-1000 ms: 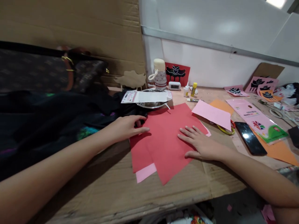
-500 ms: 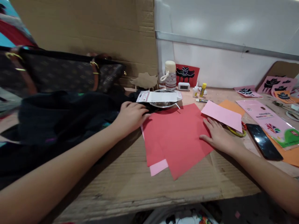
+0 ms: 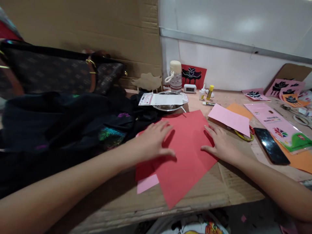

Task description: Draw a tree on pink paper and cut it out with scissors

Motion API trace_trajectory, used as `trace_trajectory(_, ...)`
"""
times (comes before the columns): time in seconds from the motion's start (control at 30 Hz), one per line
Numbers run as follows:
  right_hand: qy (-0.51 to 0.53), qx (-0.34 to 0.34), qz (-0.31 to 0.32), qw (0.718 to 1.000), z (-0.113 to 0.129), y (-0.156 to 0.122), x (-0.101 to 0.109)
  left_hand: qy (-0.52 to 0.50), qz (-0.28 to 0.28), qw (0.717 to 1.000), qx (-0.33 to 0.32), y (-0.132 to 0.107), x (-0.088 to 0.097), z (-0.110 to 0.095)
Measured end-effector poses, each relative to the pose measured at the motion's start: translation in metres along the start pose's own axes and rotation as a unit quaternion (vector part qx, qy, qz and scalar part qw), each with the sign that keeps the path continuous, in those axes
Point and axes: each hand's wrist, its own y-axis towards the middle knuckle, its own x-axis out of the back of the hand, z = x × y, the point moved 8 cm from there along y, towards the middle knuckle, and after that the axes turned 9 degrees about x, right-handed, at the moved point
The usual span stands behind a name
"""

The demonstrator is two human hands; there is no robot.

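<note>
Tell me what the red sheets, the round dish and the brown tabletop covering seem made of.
Red sheets: probably paper or thin card, matte, with straight edges and no shine.
Round dish: likely polished metal, given its bright silvery rim, though shiny plastic is possible.
Brown tabletop covering: apparently cardboard, dull, with a crease and rough front edge.

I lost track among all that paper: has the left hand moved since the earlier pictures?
Yes: judged against the white digital clock, the left hand has moved rightward and nearer the person, and is now over the red paper.
</note>
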Motion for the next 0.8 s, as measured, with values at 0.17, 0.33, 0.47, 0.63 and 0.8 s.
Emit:
trace_trajectory(0.17,0.313,-0.088,-0.122,0.938,-0.018,0.0,0.014,0.061,0.117,0.99,-0.05,-0.038,-0.037,-0.038)
trace_trajectory(0.33,0.541,-0.218,-0.01,0.812,-0.018,0.002,-0.007,0.063,0.123,0.99,-0.043,-0.037,-0.036,-0.042)
trace_trajectory(0.47,0.555,-0.237,0.143,0.784,-0.007,0.012,-0.023,0.053,0.114,0.991,-0.041,-0.037,-0.035,-0.043)
trace_trajectory(0.63,0.523,-0.22,0.078,0.82,-0.02,0.006,-0.009,0.014,0.085,0.995,-0.047,-0.032,-0.024,-0.029)
trace_trajectory(0.8,0.508,-0.253,-0.046,0.822,-0.037,-0.06,0.031,-0.056,0.0,0.998,-0.02,-0.012,-0.005,0.001)
